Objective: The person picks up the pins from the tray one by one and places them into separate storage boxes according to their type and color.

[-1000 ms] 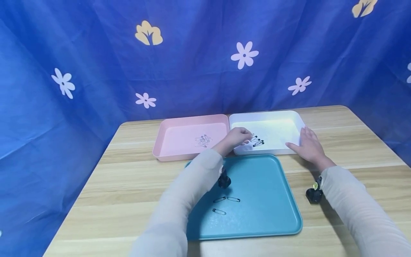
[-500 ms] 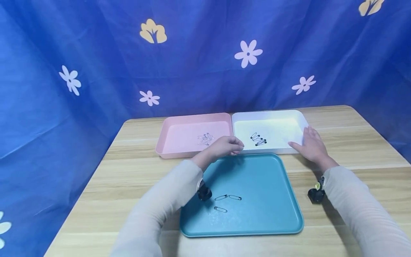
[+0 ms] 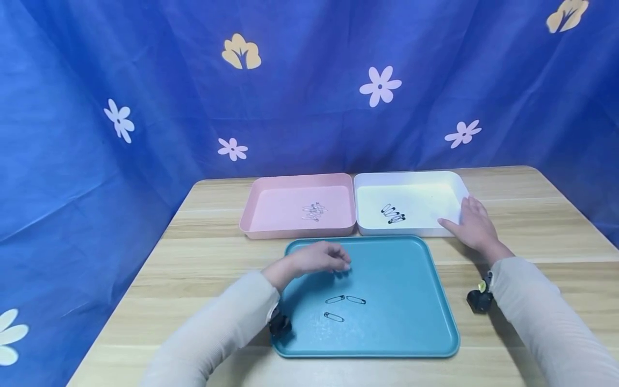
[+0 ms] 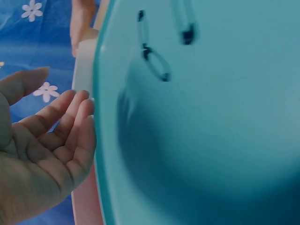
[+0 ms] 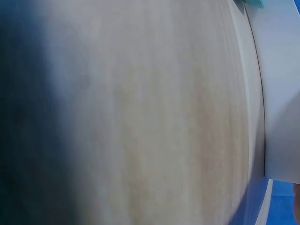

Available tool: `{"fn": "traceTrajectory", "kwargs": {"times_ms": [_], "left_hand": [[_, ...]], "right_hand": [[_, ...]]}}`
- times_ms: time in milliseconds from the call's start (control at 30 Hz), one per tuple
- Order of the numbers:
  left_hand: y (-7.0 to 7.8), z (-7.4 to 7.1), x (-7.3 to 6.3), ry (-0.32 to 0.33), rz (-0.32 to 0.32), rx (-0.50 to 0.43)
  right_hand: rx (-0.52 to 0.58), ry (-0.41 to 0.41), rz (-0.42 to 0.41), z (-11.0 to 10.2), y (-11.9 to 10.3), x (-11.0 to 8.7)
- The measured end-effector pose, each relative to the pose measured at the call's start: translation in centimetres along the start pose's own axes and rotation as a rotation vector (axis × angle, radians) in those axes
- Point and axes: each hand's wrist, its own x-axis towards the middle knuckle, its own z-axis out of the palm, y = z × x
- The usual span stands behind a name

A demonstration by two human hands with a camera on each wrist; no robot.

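My left hand [image 3: 323,257] hovers over the back left of the teal tray [image 3: 396,322], its fingers loosely bent with nothing between them; the left wrist view shows the bare palm and fingers. Below it on the tray lie three dark safety pins [image 3: 334,317], two of them end to end. My right hand [image 3: 474,224] rests against the right front corner of the white tray [image 3: 408,231], fingers straight along its side. Several black-ended safety pins [image 3: 393,213] lie inside that tray. In the pink tray [image 3: 271,204] sits a small heap of silvery safety pins [image 3: 314,211].
The pink and white trays stand side by side behind the teal one on a wooden table [image 3: 193,269]. A blue flowered curtain [image 3: 300,107] hangs behind the table. Each wrist carries a small black camera [image 3: 479,301].
My left hand has left the white tray, drawing back toward me and leftward over the teal tray. The pins in the white tray are now uncovered. My right hand stays at its corner.
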Motion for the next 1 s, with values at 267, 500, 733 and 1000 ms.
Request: {"fn": "traceTrajectory", "kwargs": {"times_ms": [267,500,733,1000], "left_hand": [[-1.8,0.8,-1.7,0.017,-0.022,0.095],[-1.4,1.2,-2.4,0.018,-0.049,0.217],[-1.4,2.1,-2.6,0.048,-0.091,0.293],[-1.3,3.2,-3.0,0.103,-0.052,0.494]], "right_hand": [[0.018,0.005,0.01,0.2,-0.2,0.0],[0.02,0.007,0.015,0.2,-0.2,-0.2],[0.031,0.023,0.01,0.1,-0.3,-0.4],[0.026,0.017,0.017,0.0,-0.4,-0.5]]}}
